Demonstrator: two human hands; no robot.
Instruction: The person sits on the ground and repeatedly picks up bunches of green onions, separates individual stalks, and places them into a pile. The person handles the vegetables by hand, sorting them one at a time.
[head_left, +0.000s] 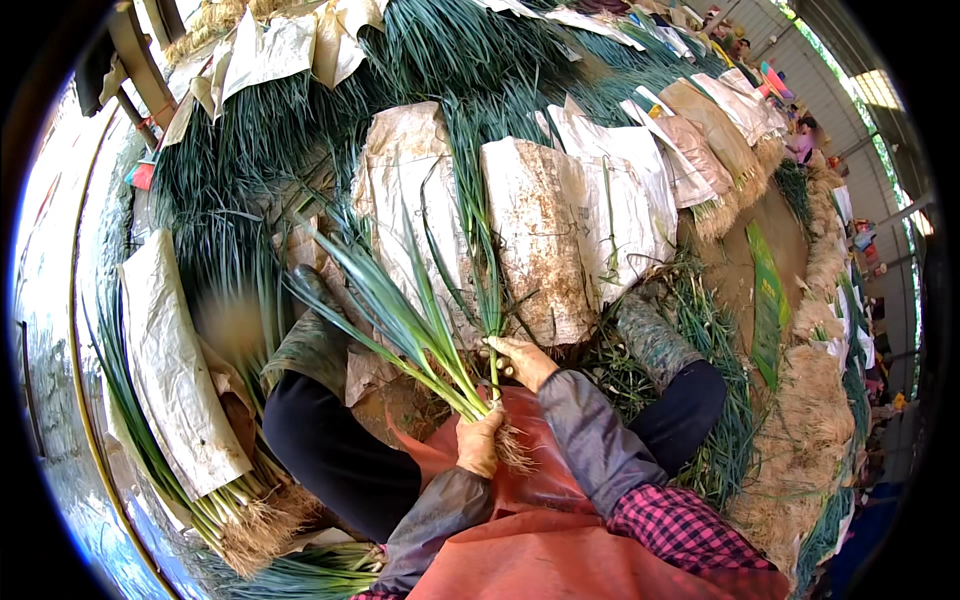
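My left hand (478, 444) is closed around a small bunch of green onions (442, 349), just above their pale roots (514, 450). The leaves fan up and to the left. Close by on the right, my right hand (525, 363) has thumb and fingers on a single green onion stalk (494, 369), whose lower end reaches down to the left hand. Both hands are over the red apron (536, 420) on my lap. Beyond them, more green onions (480, 255) lie on dirty white woven sacks (536, 232).
Sack-wrapped green onions (180, 367) lie at left, roots toward me. Loose green leaves (705, 360) pile beside my right boot (656, 337). Rows of rooted bundles (799, 420) line the right side. A person (804, 140) sits far off at right.
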